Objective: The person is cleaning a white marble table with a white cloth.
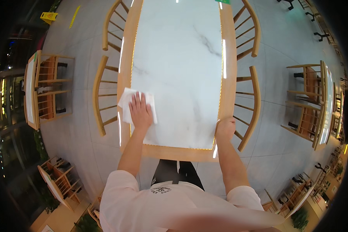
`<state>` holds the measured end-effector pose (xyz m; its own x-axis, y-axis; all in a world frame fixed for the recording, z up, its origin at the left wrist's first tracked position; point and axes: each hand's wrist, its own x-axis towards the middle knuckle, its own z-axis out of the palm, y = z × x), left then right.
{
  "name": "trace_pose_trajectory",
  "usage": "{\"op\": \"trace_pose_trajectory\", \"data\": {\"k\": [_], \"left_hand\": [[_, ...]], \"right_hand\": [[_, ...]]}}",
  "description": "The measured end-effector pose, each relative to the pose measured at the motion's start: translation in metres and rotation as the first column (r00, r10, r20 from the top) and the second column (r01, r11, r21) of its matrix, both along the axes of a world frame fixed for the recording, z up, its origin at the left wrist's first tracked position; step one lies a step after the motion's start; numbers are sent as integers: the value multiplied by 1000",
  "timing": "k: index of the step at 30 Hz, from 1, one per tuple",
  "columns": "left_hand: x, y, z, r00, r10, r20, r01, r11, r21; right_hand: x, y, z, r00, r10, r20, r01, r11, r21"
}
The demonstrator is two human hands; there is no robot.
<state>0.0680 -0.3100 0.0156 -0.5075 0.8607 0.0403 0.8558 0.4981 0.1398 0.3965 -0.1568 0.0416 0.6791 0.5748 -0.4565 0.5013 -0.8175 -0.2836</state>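
Note:
My left hand (141,112) lies flat on a white cloth (128,111), fingers stretched forward and slightly spread. Beneath it, the cloth covers part of the left wooden border and part of the white marble-patterned tabletop (177,78). At the near right corner, my right hand (226,127) is curled into a fist on the wooden border (229,92) of the table. Its palm side is hidden, so I cannot tell whether anything is inside it. A thin gold line runs between the marble-patterned surface and the wood.
Spindle-backed wooden chairs stand along both sides, including a near left chair (96,95) and a near right chair (256,107). More tables with chairs, such as a left table (30,90), stand farther off. A yellow floor sign (48,17) is at the upper left.

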Motion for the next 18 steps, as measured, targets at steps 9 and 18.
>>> {"op": "trace_pose_trajectory", "data": {"k": [9, 18], "left_hand": [[-100, 197, -15, 996, 14, -85, -8, 998, 68], [-140, 261, -14, 996, 73, -57, -71, 997, 40]], "right_hand": [[-1, 1, -4, 994, -18, 109, 28, 996, -89], [1, -1, -10, 985, 9, 174, 12, 993, -120]]}}
